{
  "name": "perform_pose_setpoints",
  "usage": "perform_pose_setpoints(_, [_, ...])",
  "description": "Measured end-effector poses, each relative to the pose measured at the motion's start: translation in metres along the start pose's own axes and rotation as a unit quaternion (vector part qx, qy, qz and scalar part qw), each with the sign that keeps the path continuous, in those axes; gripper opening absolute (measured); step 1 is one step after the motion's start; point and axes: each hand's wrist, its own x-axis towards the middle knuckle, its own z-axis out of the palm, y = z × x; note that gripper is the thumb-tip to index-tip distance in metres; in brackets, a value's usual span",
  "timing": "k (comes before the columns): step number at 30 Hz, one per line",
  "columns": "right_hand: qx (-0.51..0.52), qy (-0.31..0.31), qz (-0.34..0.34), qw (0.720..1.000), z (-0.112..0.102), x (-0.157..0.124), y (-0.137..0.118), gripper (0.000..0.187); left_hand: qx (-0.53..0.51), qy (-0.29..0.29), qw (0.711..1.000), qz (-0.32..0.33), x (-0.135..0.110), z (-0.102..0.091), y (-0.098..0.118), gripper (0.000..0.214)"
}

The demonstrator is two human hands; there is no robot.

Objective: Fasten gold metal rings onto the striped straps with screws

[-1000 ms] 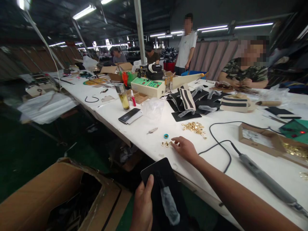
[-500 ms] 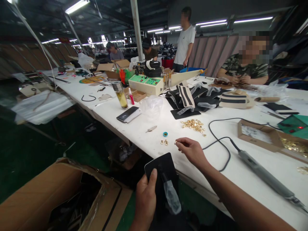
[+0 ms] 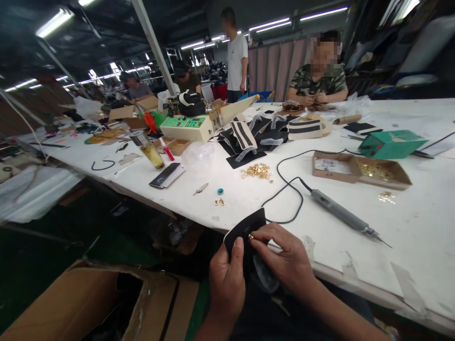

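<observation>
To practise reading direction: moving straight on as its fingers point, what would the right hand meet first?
Likely the black piece held by the left hand; the right hand pinches a small gold fitting against it, though depth is unclear.

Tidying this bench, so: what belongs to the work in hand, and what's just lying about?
In hand: black piece, held by left hand; small gold fitting, pinched by right hand.
Lying about: glass jar, blue ring, grey corded tool, green box.

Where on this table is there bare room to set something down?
Barest: the white table right of the grey corded tool, in front of the cardboard tray; also behind the green box. Crowded: around the gold fittings, black pieces and machine.
</observation>
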Motion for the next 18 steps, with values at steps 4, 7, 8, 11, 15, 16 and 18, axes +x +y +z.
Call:
perform_pose_setpoints(4, [-0.025,0.022,-0.014,0.999,-0.014,-0.005,-0.003,0.012,0.026,-0.008,0.999,0.026,-0.011,0.011,0.003,0.043])
perform_pose_setpoints(7, [-0.055,0.048,-0.036,0.997,-0.021,-0.007,-0.005,0.012,0.050,-0.013,0.997,0.059,-0.016,0.017,0.008,0.041])
perform_pose_setpoints(8, [-0.063,0.056,-0.042,0.996,-0.023,-0.007,-0.006,0.012,0.057,-0.016,0.996,0.074,-0.017,0.019,0.009,0.040])
perform_pose_setpoints(11, [-0.076,0.073,-0.044,0.993,-0.030,-0.006,-0.012,0.010,0.069,-0.021,0.992,0.106,-0.019,0.022,0.012,0.037])
perform_pose_setpoints(15, [-0.113,0.072,-0.062,0.989,-0.039,-0.003,-0.021,0.010,0.077,-0.026,0.989,0.121,-0.022,0.025,0.015,0.036])
perform_pose_setpoints(16, [-0.124,0.068,-0.067,0.988,-0.041,-0.002,-0.022,0.011,0.076,-0.029,0.989,0.123,-0.022,0.026,0.016,0.036])
perform_pose_setpoints(18, [-0.137,0.058,-0.069,0.986,-0.043,-0.002,-0.023,0.010,0.070,-0.031,0.988,0.133,-0.024,0.027,0.019,0.035])
